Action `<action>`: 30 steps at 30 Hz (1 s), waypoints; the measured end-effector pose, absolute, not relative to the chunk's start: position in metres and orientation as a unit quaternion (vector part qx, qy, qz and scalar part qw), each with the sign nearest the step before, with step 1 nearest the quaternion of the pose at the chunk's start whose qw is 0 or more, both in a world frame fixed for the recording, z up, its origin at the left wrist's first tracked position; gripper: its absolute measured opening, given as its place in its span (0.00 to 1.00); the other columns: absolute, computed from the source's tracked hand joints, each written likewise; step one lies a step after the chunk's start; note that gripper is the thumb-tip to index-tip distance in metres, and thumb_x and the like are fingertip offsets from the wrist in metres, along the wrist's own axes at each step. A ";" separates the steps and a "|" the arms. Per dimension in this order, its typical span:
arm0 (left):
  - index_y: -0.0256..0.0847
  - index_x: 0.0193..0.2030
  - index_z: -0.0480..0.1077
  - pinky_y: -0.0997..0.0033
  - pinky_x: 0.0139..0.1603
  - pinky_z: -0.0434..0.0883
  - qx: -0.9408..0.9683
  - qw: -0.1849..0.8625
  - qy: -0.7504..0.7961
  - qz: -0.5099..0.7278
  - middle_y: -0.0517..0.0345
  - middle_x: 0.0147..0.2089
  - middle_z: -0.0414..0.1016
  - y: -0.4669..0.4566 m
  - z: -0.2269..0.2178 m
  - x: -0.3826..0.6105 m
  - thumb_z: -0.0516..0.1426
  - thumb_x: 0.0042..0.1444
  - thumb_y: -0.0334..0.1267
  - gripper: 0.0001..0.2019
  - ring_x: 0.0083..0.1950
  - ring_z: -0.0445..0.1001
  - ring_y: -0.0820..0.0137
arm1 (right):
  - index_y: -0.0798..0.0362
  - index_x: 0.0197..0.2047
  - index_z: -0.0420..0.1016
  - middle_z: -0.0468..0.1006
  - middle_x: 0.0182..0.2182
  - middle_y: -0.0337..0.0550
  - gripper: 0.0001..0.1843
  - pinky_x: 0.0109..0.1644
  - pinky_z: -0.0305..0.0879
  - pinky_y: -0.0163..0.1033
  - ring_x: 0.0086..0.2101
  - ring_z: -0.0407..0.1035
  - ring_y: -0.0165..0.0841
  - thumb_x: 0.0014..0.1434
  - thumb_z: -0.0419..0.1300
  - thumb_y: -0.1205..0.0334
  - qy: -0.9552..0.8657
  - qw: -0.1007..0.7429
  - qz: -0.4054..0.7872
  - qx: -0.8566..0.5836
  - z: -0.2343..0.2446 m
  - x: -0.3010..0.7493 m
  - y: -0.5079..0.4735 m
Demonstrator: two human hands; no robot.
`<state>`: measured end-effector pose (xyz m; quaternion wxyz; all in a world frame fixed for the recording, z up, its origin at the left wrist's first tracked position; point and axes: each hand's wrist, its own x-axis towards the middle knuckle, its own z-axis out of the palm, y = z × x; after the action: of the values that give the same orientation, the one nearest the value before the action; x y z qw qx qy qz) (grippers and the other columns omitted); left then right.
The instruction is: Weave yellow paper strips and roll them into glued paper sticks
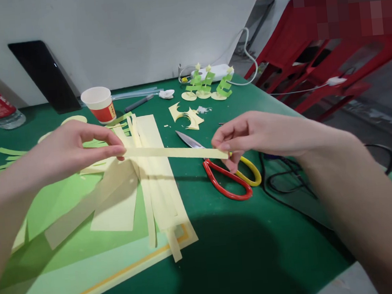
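Yellow paper strip [172, 152] stretches straight above scissors [207, 165], left hand [79, 141] and right hand [246, 133] nearly closed, pinching its ends; three paper stands [208, 79] look done, strip seems not folded yet.

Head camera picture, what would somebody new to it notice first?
Probably the pale yellow paper strip held level between the left hand and the right hand, mid-picture. Next, the scissors, with one red handle and one yellow, below the right hand on the green table. Then three little green-and-yellow paper figures at the far edge, before a white power strip.
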<state>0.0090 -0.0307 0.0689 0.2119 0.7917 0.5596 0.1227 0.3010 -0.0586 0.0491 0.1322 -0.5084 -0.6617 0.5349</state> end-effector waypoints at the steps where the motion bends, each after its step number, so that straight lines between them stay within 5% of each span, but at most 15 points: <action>1: 0.38 0.31 0.76 0.75 0.27 0.51 0.787 0.206 0.575 0.086 0.62 0.31 0.75 -0.031 0.072 0.008 0.59 0.47 0.50 0.16 0.22 0.57 0.80 | 0.54 0.25 0.70 0.75 0.19 0.39 0.08 0.27 0.65 0.32 0.22 0.71 0.27 0.53 0.57 0.61 -0.662 0.130 0.535 -0.509 0.050 0.307 -0.057; 4: 0.37 0.32 0.75 0.74 0.30 0.54 0.769 0.185 0.610 0.049 0.63 0.27 0.70 -0.030 0.077 0.010 0.57 0.49 0.51 0.17 0.26 0.61 0.77 | 0.54 0.23 0.69 0.74 0.19 0.38 0.10 0.28 0.65 0.32 0.22 0.69 0.26 0.53 0.57 0.60 -0.673 0.132 0.504 -0.525 0.051 0.319 -0.053; 7: 0.38 0.29 0.76 0.75 0.31 0.56 0.789 0.208 0.576 0.056 0.65 0.20 0.67 -0.030 0.071 0.015 0.57 0.49 0.49 0.15 0.25 0.62 0.76 | 0.54 0.28 0.71 0.75 0.23 0.38 0.09 0.34 0.67 0.34 0.26 0.70 0.27 0.53 0.57 0.57 -0.695 0.227 0.403 -0.550 0.048 0.312 -0.055; 9: 0.42 0.29 0.76 0.76 0.30 0.58 0.837 0.238 0.489 0.063 0.65 0.22 0.71 -0.032 0.062 0.019 0.57 0.49 0.47 0.12 0.25 0.65 0.75 | 0.53 0.35 0.73 0.77 0.34 0.41 0.10 0.41 0.68 0.37 0.35 0.72 0.30 0.54 0.58 0.55 -0.732 0.290 0.318 -0.528 0.042 0.296 -0.061; 12: 0.46 0.31 0.76 0.78 0.28 0.61 0.872 0.253 0.409 0.091 0.67 0.28 0.76 -0.040 0.051 0.025 0.56 0.52 0.45 0.09 0.26 0.69 0.76 | 0.56 0.44 0.72 0.75 0.45 0.45 0.15 0.48 0.64 0.38 0.45 0.69 0.34 0.55 0.58 0.57 -0.824 0.262 0.218 -0.452 0.031 0.266 -0.071; 18: 0.46 0.36 0.75 0.83 0.30 0.67 0.870 0.266 0.388 0.150 0.67 0.34 0.79 -0.064 0.037 0.039 0.56 0.55 0.40 0.07 0.30 0.74 0.77 | 0.55 0.33 0.77 0.80 0.30 0.40 0.10 0.32 0.61 0.32 0.29 0.71 0.28 0.57 0.54 0.65 -0.830 0.197 0.244 -0.462 0.018 0.240 -0.085; 30: 0.42 0.32 0.75 0.80 0.30 0.69 0.871 0.262 0.376 0.176 0.66 0.31 0.80 -0.069 0.022 0.047 0.56 0.54 0.35 0.07 0.30 0.76 0.75 | 0.55 0.26 0.76 0.73 0.20 0.42 0.18 0.27 0.49 0.34 0.23 0.63 0.27 0.59 0.49 0.61 -0.856 0.153 0.182 -0.460 0.011 0.233 -0.093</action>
<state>0.0473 -0.0689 0.0223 0.2616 0.8714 0.3758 0.1759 0.2333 -0.0932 0.0113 0.1530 -0.4599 -0.8556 0.1818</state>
